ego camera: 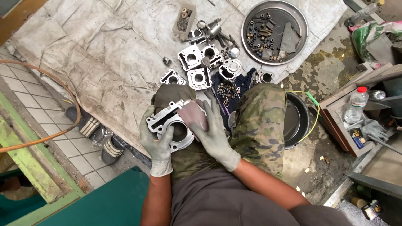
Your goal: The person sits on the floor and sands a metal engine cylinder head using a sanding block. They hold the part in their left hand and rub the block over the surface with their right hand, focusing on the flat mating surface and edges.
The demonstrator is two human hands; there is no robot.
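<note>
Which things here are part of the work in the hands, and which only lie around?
In use:
- left hand, gloved, holding the silver metal cylinder block
- right hand, gloved, pressing a brownish sheet of sandpaper on it

Lying about:
- four similar silver cylinder blocks on the cloth
- round metal tray of small parts
- clear plastic bottle with red cap

a clear plastic bottle (355, 104) with a red cap and pale label stands in the wooden crate (335, 121), with a small blue and yellow pack (357, 138) lying just below it.
</note>
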